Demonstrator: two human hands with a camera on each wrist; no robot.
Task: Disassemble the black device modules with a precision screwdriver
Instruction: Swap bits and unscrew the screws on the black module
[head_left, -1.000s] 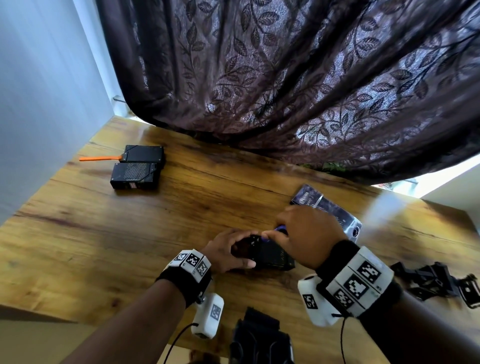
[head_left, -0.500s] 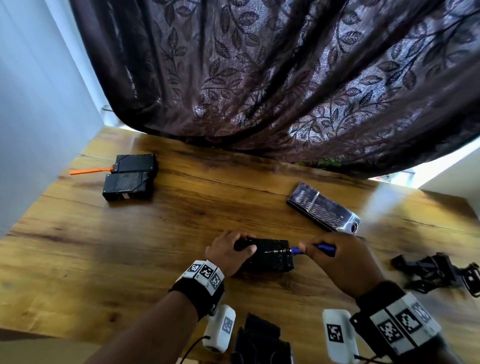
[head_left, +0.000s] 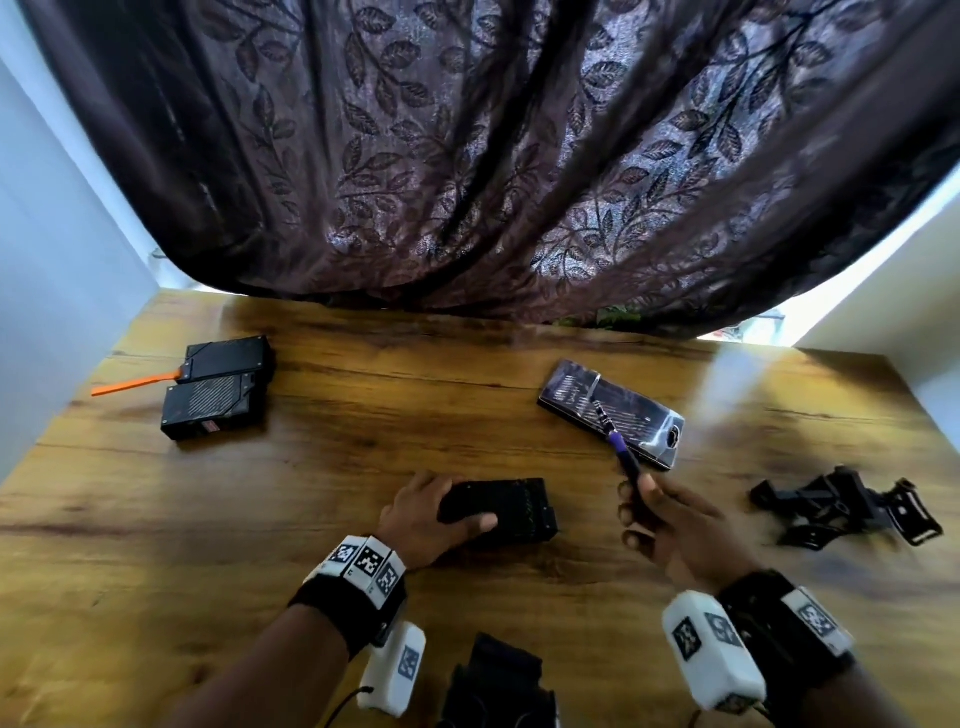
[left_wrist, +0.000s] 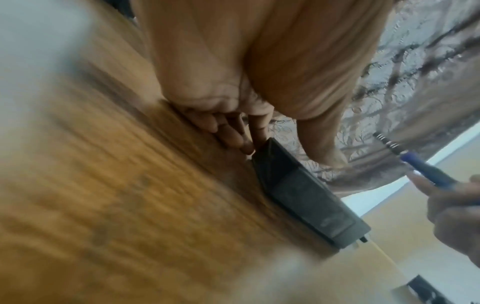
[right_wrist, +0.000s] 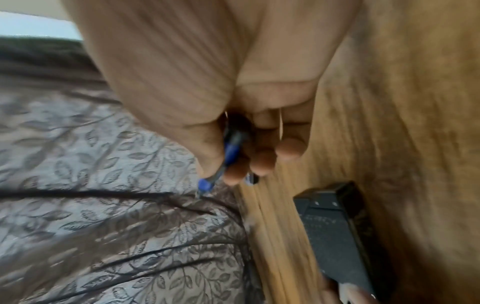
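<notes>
A black device module (head_left: 511, 509) (left_wrist: 306, 193) (right_wrist: 335, 236) lies flat near the front middle of the wooden table (head_left: 363, 467). My left hand (head_left: 426, 517) grips its left end, thumb across the top and fingers (left_wrist: 233, 133) against the far side. My right hand (head_left: 670, 525) is lifted to the right of the module, apart from it, and holds a blue-handled precision screwdriver (head_left: 621, 457) (left_wrist: 426, 168) (right_wrist: 228, 156) with its tip pointing away toward the curtain. Two more black modules (head_left: 218, 395) lie at the far left.
A clear screwdriver bit case (head_left: 610, 413) lies behind my right hand. An orange pry tool (head_left: 135, 383) sticks out by the far-left modules. Black bracket parts (head_left: 847, 512) sit at the right. Another black item (head_left: 498, 680) is at the front edge. A dark curtain (head_left: 467, 156) hangs behind.
My right hand has drawn the screwdriver off the module, moved right and turned the tip up and away. My left hand stays on the module.
</notes>
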